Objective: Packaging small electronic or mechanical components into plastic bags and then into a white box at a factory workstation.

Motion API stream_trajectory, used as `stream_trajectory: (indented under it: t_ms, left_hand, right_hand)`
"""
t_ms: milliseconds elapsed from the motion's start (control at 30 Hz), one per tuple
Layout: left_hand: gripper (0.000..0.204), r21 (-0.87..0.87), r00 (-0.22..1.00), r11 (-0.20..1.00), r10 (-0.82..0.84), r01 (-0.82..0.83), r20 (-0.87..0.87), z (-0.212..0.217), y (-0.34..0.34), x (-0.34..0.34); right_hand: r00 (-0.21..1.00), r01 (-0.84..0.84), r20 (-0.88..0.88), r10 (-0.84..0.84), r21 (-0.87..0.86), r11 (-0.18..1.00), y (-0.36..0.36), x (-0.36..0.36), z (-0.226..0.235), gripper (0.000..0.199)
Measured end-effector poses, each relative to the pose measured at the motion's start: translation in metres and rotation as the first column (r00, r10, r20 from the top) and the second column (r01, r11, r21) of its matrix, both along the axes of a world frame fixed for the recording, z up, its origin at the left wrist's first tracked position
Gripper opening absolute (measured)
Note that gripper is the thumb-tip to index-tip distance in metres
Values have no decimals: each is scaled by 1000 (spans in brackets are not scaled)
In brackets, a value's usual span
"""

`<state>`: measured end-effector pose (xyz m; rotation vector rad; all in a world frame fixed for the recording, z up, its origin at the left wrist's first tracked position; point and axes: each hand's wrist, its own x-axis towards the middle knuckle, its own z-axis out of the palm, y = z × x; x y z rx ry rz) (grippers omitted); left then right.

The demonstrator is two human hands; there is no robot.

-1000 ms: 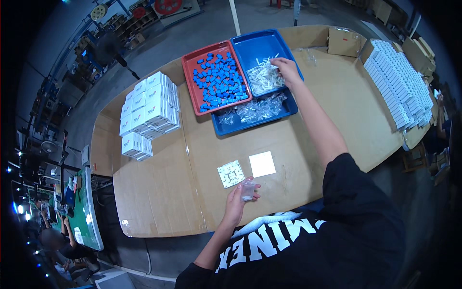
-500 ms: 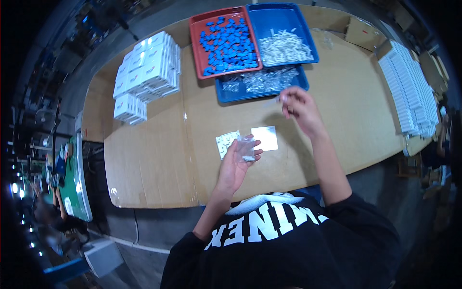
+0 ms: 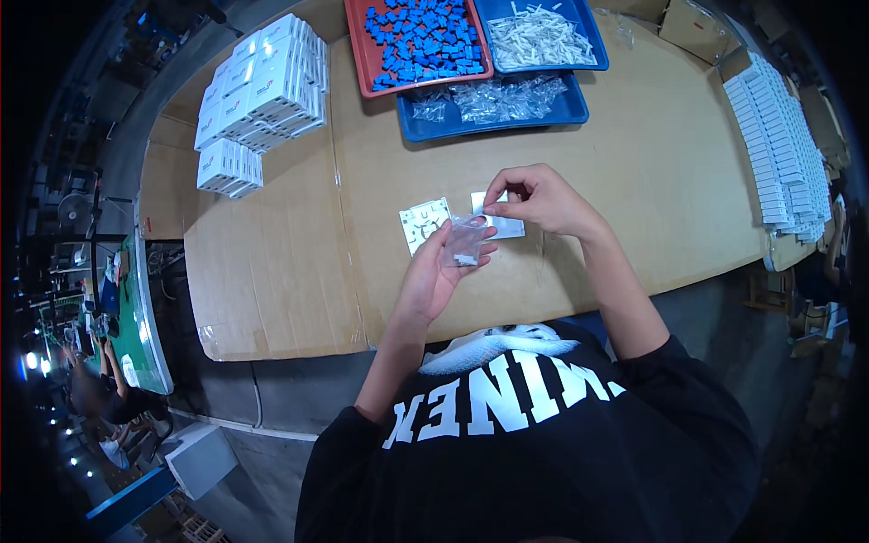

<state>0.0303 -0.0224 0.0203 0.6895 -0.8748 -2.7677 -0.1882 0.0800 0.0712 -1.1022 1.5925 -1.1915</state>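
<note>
The person stands at a cardboard-covered desk (image 3: pixel 272 271) with both hands raised just above its near middle. The left hand (image 3: pixel 441 271) has its grip closed on a small clear plastic bag (image 3: pixel 466 240), thumb and fingers pinching it upright, with something small and white at the bag's bottom. The right hand (image 3: pixel 534 199) is just beside it, its fingertips pinched narrow at the bag's top edge; whether they hold a part I cannot tell. Under the hands lie a white square faceplate (image 3: pixel 423 223) and a white card (image 3: pixel 503 224), flat on the desk. Further back sit a red tray of blue parts (image 3: pixel 418 41), a blue tray of white parts (image 3: pixel 541 36) and a blue tray of clear bags (image 3: pixel 493 101). Stacks of white boxes (image 3: pixel 258 90) stand at the far left, rows of white boxes (image 3: pixel 778 145) along the right edge.
</note>
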Motion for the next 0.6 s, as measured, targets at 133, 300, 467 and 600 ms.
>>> stream_trajectory:
  t_ms: [133,300,467,600]
  left_hand:
    - [50,-29,1000,999,-20,20,-4,4,3,2]
    - [46,-18,1000,1000,23,-23,-9,0,3,10]
    - [46,-94,1000,995,21,-20,11,-2,2,15]
    - [50,-48,1000,999,15,-15,-6,4,4,13]
  right_hand:
    - [955,-292,-87,285,-89,952,-17,-1,-6,11]
    - [926,-377,-85,369,-119,919,-33,14,-12,10]
    - [880,-474,-58,471,-50,879,-34,10,-13,15]
    - [834,-552,101,543,141,822,-35,9,-4,25]
